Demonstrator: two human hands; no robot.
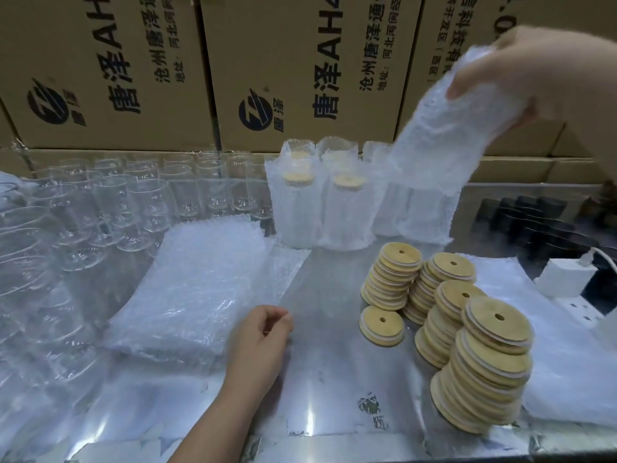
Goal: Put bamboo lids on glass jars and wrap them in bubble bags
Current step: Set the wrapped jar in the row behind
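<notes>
My right hand [534, 75] is raised at the upper right and grips the top of a bubble-wrapped jar [444, 135], which hangs tilted above the wrapped jars [320, 202] standing at the back. My left hand [260, 339] hovers low over the table with fingers loosely curled, holding nothing, beside a stack of flat bubble bags [197, 285]. Leaning stacks of round bamboo lids [480, 355] with centre holes stand at the right. Bare glass jars [110, 208] crowd the left.
Cardboard boxes [300, 68] wall off the back. A white charger with cable [564, 279] and a dark tray [534, 222] sit at the right. More bubble wrap [567, 372] lies at the right edge. The shiny metal tabletop [327, 379] shows between hand and lids.
</notes>
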